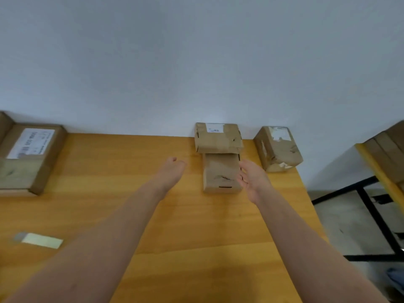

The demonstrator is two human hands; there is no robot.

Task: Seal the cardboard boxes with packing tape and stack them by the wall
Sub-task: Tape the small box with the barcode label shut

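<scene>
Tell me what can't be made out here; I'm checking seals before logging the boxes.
Head view only.
1. Top box and right box: label print too small, blurred.
2. Left box: cut by left edge.
3. Lower box: far end hidden by top box.
4. Left hand: fingers foreshortened, grip unclear.
5. Pale strip: blurred; tape or not, unclear.
</scene>
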